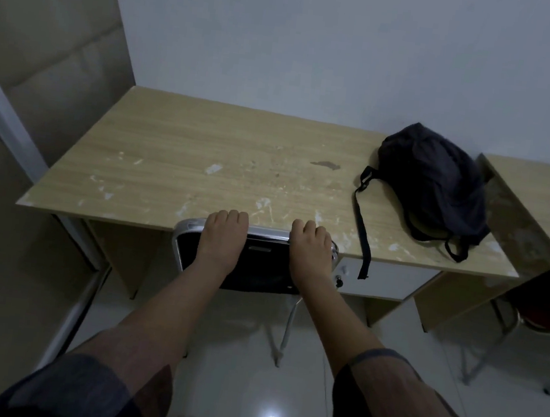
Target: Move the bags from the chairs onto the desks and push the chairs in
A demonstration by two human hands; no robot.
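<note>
Lying on a scuffed wooden desk (204, 152), dark backpack (434, 182).

A plain study room or office: two wooden worktops (204, 152) against a white wall (320, 42), tiled floor (390, 327), metal chairs (193, 224).

Two light wood-laminate desks stand along the wall — the scuffed near desk (176, 159) and a second desk (549, 195) at the right edge. One dark fabric backpack (434, 182). Two chairs — a chrome-framed, black-backed chair (260, 268) and a partly hidden red-seated chair (542, 317). Two bare hands: left hand (224, 233), right hand (310, 246).
</note>
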